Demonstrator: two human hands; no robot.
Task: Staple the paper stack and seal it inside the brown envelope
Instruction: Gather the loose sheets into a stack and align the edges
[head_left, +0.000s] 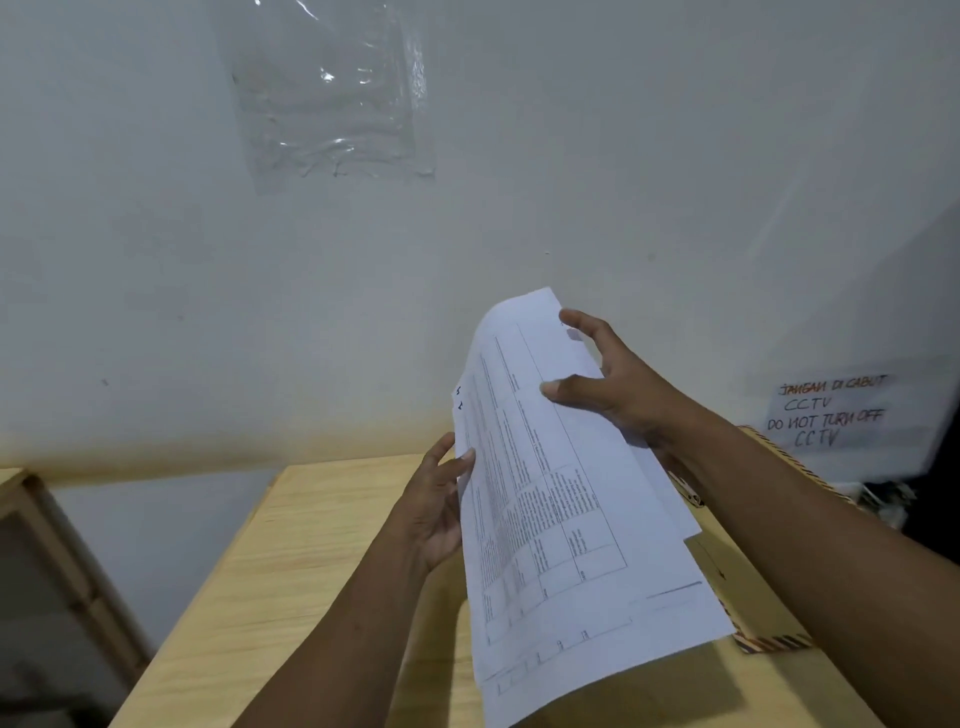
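A stack of white printed paper sheets (566, 519) is held up above the wooden table (311, 545), tilted, with its sheets slightly fanned apart. My left hand (434, 504) grips the stack's left edge, thumb on the front. My right hand (608, 379) holds the upper right part, fingers spread over the top sheet. The brown envelope (769, 618), with a striped border, lies flat on the table under the papers and my right forearm, mostly hidden. No stapler is in view.
A white wall stands close behind the table, with a clear plastic sleeve (327, 93) taped to it. A handwritten CCTV notice (831, 410) hangs at the right. A wooden shelf frame (57, 561) stands to the left of the table.
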